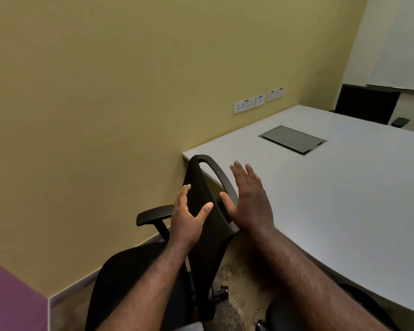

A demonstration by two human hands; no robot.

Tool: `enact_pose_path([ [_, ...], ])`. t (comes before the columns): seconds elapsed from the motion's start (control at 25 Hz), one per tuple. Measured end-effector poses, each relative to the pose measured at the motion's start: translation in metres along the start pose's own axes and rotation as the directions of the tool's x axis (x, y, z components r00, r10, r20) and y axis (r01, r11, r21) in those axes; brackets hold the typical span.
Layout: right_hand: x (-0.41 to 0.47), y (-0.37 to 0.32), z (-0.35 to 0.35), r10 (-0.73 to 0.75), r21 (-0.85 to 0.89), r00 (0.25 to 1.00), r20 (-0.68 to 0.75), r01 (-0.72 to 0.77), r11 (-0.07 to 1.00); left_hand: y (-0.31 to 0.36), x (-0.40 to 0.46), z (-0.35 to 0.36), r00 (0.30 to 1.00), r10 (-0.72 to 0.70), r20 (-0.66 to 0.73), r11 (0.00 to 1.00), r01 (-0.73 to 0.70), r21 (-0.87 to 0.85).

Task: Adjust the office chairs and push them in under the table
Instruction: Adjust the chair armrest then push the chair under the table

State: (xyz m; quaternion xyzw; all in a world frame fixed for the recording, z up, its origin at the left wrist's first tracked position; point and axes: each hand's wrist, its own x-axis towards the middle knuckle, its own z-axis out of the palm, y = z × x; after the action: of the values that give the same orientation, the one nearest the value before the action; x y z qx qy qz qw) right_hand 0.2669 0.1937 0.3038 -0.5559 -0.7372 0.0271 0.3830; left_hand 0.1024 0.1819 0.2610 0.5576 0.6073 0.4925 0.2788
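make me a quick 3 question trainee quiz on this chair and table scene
1. True or false: the nearest office chair is already pushed in under the table.
2. Which hand touches the chair's backrest? A) left hand B) right hand C) both
3. Fill in: the grey rectangular cable hatch is set into the ____.

Key
1. False: its seat faces away from the table, toward the wall.
2. C: the left hand cups the back; the right, spread open, has its thumb on the edge.
3. Tabletop.
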Motion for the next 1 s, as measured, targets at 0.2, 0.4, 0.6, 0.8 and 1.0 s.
enact_pose_path([
  [0.2,-0.011,0.037,-0.017,0.064,-0.028,0.998,-0.019,-0.064,0.998,0.016,0.013,0.064,0.969,-0.06,0.239,0.993,0.034,0.111],
  [0.4,-0.027,0.074,-0.035,0.129,-0.065,0.99,-0.053,-0.132,0.989,0.02,0.02,0.128,0.892,-0.335,0.304,0.89,0.195,0.411],
  [0.6,-0.039,0.105,-0.047,0.181,-0.076,0.982,-0.056,-0.185,0.98,0.023,0.02,0.146,0.901,-0.416,0.125,0.739,0.254,0.624],
  [0.8,-0.033,0.11,-0.026,0.213,-0.068,0.976,0.034,-0.211,0.975,0.018,-0.009,0.133,0.924,-0.358,0.132,0.711,0.177,0.681],
  [1.0,-0.023,0.098,0.014,0.163,-0.112,0.97,0.179,-0.145,0.983,0.014,-0.047,0.103,0.924,-0.353,0.147,0.717,0.166,0.677],
])
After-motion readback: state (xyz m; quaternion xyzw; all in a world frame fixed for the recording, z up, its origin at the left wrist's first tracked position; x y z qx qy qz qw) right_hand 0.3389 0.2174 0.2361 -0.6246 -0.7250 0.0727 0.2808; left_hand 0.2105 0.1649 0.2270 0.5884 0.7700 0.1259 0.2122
